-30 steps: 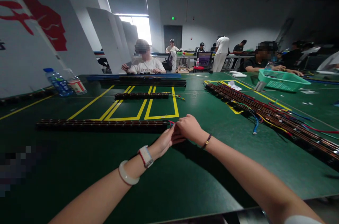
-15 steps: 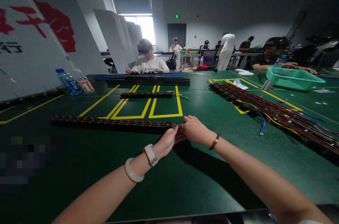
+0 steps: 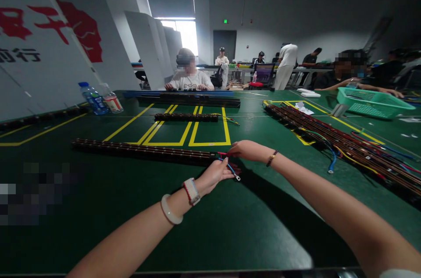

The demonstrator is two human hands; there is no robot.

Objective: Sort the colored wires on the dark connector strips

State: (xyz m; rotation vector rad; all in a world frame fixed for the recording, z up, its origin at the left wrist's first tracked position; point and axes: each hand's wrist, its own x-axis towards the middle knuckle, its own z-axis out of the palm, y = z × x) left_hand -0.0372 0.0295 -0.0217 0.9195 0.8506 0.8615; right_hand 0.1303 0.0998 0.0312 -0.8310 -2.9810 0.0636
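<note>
A long dark bar assembly with copper-coloured strips [image 3: 144, 151] lies across the green table, its right end between my hands. From that end come a red wire [image 3: 222, 153] and a blue wire [image 3: 232, 168] tipped with a metal ring terminal [image 3: 237, 177]. My left hand [image 3: 215, 176] has its thumb on the blue wire, fingers stretched underneath, and the terminal hangs out past them. The red wire runs into the bent fingers of my right hand [image 3: 248, 151], just beyond the bar's end; its tip is hidden there.
A shorter bar [image 3: 186, 117] lies across yellow tape lines. Several long bars with coloured wires [image 3: 329, 137] fill the right side, near a green basket [image 3: 375, 105]. Bottles [image 3: 94, 99] stand at left. A person in a white shirt [image 3: 190, 78] sits opposite, behind dark rails [image 3: 197, 100].
My hands have moved apart, the right one shifting right along the red wire. The blue wire with its ring terminal now shows over my left fingers. The view has shifted slightly.
</note>
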